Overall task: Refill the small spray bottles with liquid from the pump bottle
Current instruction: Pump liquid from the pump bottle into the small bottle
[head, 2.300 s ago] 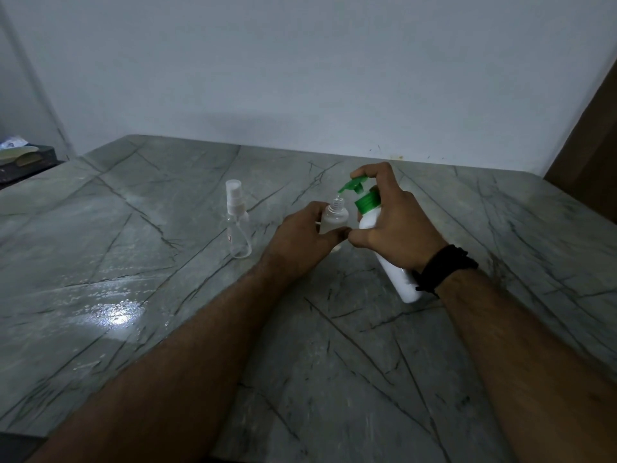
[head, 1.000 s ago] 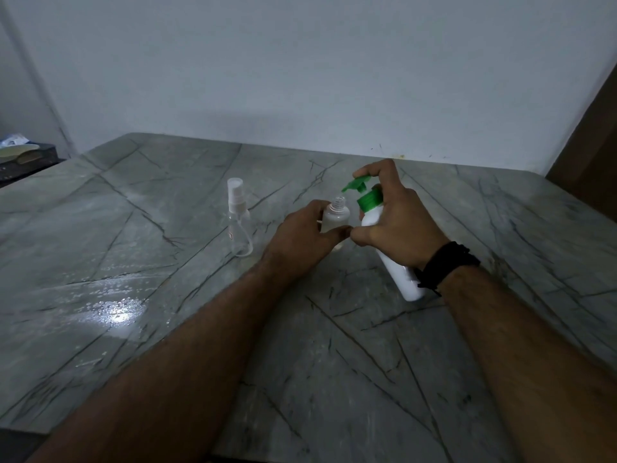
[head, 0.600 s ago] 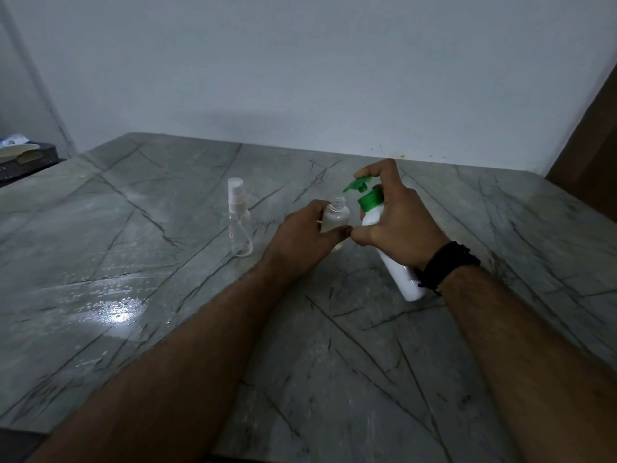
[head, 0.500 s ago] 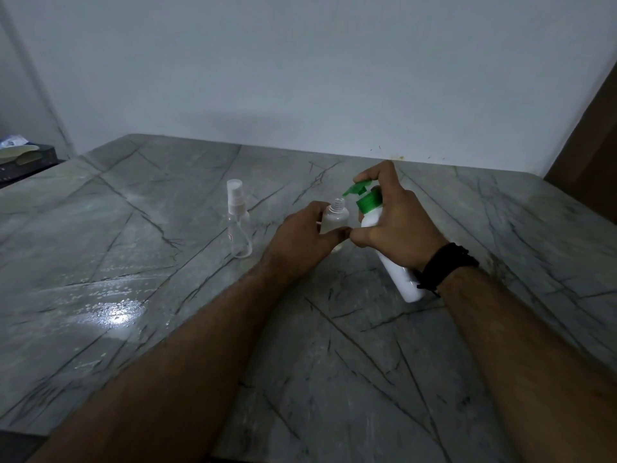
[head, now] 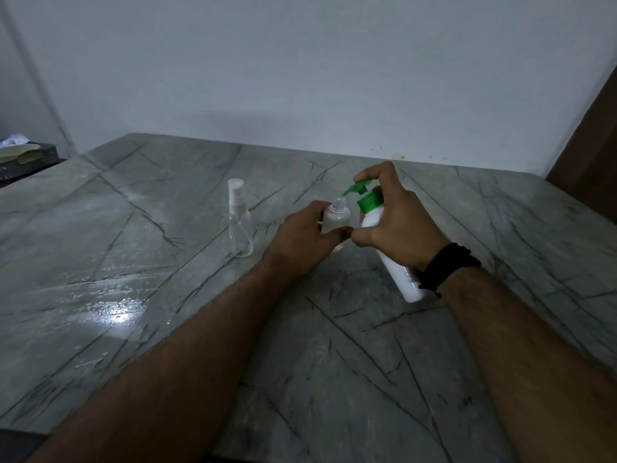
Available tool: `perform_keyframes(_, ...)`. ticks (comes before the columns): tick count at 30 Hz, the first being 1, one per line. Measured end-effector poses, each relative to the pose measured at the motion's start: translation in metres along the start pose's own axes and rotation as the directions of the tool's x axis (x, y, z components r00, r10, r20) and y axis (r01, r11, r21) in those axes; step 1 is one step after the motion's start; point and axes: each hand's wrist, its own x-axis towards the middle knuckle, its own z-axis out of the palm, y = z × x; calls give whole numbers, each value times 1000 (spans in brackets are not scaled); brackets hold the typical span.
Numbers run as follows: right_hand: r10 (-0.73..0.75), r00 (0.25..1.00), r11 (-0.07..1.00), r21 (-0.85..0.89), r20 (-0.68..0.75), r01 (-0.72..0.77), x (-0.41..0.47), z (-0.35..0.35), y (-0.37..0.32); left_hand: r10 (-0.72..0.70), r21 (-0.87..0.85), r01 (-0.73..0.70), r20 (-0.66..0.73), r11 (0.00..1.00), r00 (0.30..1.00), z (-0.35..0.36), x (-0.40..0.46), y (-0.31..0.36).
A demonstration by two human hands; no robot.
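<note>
My left hand grips a small translucent bottle with its cap off and its threaded neck open. My right hand holds a white pump bottle tilted toward the small one, its base resting low toward me. My right index finger lies on the green pump head, whose nozzle tip sits right over the small bottle's opening. A second small clear spray bottle with a white cap stands upright on the table, left of my hands.
The grey marble table stretches wide, with a wet, shiny patch at the left front. A dark box with papers sits beyond the table's far left corner. A white wall stands behind, and a brown panel at the right.
My right index finger has shifted slightly on the pump head, which rose and dipped a little. Both bottles and my left hand stay in place.
</note>
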Motion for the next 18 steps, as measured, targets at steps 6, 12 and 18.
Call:
perform_keyframes(6,-5,1000,1000,2,5,5,-1,-2,-1,7,13,-7,9,1000,1000,0,1,1)
perform_keyframes(12,-8,1000,1000,-3,-11,8,-1,0,-2,-4,10,4,11,1000,1000,1,2,-2)
perform_keyframes(18,-5,1000,1000,-9,2,5,0,0,-3,8,8,-8,-4,1000,1000,1,1,-3)
